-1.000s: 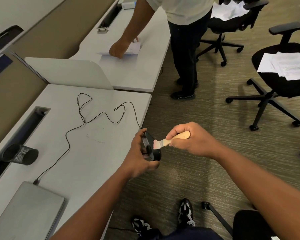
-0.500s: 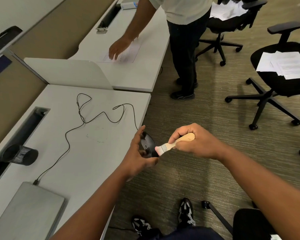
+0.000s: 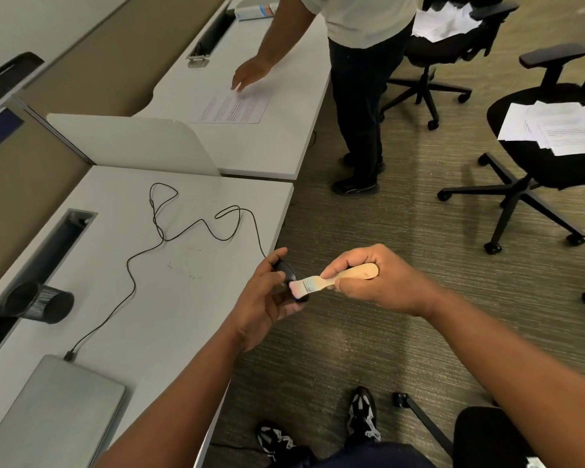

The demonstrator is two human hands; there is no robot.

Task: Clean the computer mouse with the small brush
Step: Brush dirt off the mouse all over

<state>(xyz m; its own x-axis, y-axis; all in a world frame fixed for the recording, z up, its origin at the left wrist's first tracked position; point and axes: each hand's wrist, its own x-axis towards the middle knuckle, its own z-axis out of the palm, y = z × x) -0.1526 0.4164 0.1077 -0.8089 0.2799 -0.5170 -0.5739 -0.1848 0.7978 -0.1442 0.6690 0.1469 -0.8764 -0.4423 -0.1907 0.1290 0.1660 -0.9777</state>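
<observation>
My left hand (image 3: 262,300) grips a black wired computer mouse (image 3: 288,273) just off the right edge of the white desk (image 3: 183,298); most of the mouse is hidden by my fingers. My right hand (image 3: 377,282) holds a small wooden-handled brush (image 3: 331,280) by its handle. The pale bristles touch the mouse's right side. The mouse's black cable (image 3: 156,238) loops across the desk to a closed grey laptop (image 3: 51,413).
A black mesh pen cup (image 3: 43,302) lies on its side by the desk's cable slot. Another person (image 3: 358,79) stands at the far desk, a hand over a printed sheet (image 3: 232,108). Two black office chairs (image 3: 547,157) carry papers. My feet are below.
The brush has swept down the mouse's side, and my left hand turned the mouse slightly. The other person's hand lifted off the sheet and moved right.
</observation>
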